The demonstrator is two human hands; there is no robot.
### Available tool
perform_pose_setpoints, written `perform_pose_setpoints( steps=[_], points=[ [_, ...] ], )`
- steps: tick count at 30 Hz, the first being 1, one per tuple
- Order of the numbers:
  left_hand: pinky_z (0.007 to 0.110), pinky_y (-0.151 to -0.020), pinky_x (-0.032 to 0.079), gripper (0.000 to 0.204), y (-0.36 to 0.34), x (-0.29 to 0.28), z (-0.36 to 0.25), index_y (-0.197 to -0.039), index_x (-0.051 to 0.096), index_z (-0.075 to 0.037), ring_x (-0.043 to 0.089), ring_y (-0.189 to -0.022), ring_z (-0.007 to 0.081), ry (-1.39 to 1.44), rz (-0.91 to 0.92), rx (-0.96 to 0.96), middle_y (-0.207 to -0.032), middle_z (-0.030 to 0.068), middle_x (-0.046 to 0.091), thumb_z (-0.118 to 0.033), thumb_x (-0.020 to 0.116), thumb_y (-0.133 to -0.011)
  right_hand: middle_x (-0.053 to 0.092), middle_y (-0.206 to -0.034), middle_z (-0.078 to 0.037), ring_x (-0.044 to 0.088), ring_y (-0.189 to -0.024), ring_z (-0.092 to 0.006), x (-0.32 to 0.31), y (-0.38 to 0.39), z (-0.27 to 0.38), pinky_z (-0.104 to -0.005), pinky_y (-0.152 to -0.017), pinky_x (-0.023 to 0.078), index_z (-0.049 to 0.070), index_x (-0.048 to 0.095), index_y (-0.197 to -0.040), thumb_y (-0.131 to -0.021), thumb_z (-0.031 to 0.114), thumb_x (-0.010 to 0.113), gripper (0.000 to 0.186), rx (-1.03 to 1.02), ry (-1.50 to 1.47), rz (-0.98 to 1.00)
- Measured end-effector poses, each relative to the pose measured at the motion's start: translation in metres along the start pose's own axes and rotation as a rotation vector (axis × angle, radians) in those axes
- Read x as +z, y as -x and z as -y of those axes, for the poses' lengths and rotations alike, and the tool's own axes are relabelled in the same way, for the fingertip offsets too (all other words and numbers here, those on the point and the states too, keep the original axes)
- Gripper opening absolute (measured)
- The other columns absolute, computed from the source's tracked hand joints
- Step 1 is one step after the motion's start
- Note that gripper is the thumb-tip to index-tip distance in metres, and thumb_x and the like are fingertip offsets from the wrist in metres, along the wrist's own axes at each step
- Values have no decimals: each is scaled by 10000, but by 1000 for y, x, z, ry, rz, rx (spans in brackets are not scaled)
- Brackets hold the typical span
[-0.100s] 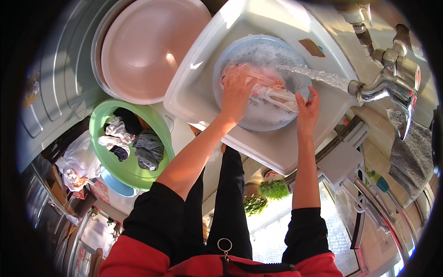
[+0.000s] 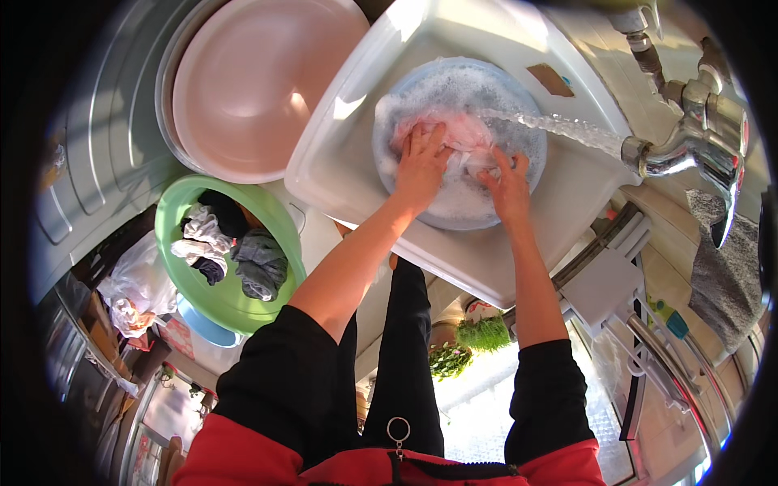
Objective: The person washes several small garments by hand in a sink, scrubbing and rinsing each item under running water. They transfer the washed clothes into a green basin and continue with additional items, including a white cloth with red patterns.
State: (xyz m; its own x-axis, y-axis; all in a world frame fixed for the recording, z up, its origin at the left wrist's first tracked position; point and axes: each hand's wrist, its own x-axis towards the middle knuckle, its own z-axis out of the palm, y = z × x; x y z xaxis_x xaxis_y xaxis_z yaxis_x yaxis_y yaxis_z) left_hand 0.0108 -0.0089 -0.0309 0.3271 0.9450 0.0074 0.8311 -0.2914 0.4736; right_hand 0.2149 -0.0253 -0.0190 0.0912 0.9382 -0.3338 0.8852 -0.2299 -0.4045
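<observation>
A light blue basin (image 2: 395,196) full of suds sits inside a white sink (image 2: 316,162), holding a wet pink-and-white cloth (image 2: 466,130). My left hand (image 2: 419,166) lies on the left part of the cloth, fingers spread and partly in foam. On the right part, my right hand (image 2: 506,186) has thumb and fingers curled onto the cloth, its fingertips partly hidden by suds. A stream of water (image 2: 575,130) runs from the chrome faucet (image 2: 681,154) at the right into the basin.
Stacked pink basins (image 2: 235,89) stand at upper left beside a grey panel (image 2: 97,146). Below them, a green tub (image 2: 288,231) holds dark and pale clothes. A grey cloth (image 2: 721,300) hangs below the faucet. Green plants (image 2: 482,332) and a plastic bag (image 2: 134,283) are lower down.
My right hand has moved left and inward over the cloth. The cloth is more bunched, with its white strips less spread out. My left hand has shifted slightly rightward.
</observation>
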Motion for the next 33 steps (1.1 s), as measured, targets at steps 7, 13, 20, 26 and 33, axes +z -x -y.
perform_pose_setpoints(
  steps=[7,13,20,26,33],
  points=[
    [435,-968,445,271,-15,-10,-13,-1041,642,-37,505,-1180,334,261,372,-404,-1179,116,599,-70,668,-772,666,-790,-129,636,-801,-333,22,-21,8,-405,-725,504,29,651,-1145,-801,118,670,356,-17,-145,8],
    [393,-910,463,262,-17,-83,-69,-1061,629,-18,598,-926,291,887,134,-79,-1048,128,628,-102,664,-815,642,-768,12,517,-632,-50,-125,43,80,-203,-538,389,-19,658,-1106,-914,237,672,321,54,-904,130],
    [308,-777,471,354,-20,-169,-77,-1218,590,12,566,-856,123,1299,335,-306,-998,62,625,-160,541,-912,669,-929,-18,590,-822,-114,-135,42,90,-240,-780,441,9,583,-1249,-908,287,686,452,108,-1219,-68],
    [269,-711,444,341,-22,-198,-64,-1120,651,22,537,-783,96,1243,127,-476,-879,21,629,-242,518,-950,579,-807,5,509,-806,-96,-142,42,83,-254,-800,407,-12,679,-1018,-956,187,616,218,60,-1139,12],
    [322,-980,389,390,-17,-210,-98,-1260,580,-19,522,-1113,183,1418,258,-246,-1196,80,578,-265,460,-983,664,-947,-9,590,-936,-151,-138,53,102,-287,-918,440,28,644,-1126,-859,80,680,274,-68,-982,-17]
  ],
)
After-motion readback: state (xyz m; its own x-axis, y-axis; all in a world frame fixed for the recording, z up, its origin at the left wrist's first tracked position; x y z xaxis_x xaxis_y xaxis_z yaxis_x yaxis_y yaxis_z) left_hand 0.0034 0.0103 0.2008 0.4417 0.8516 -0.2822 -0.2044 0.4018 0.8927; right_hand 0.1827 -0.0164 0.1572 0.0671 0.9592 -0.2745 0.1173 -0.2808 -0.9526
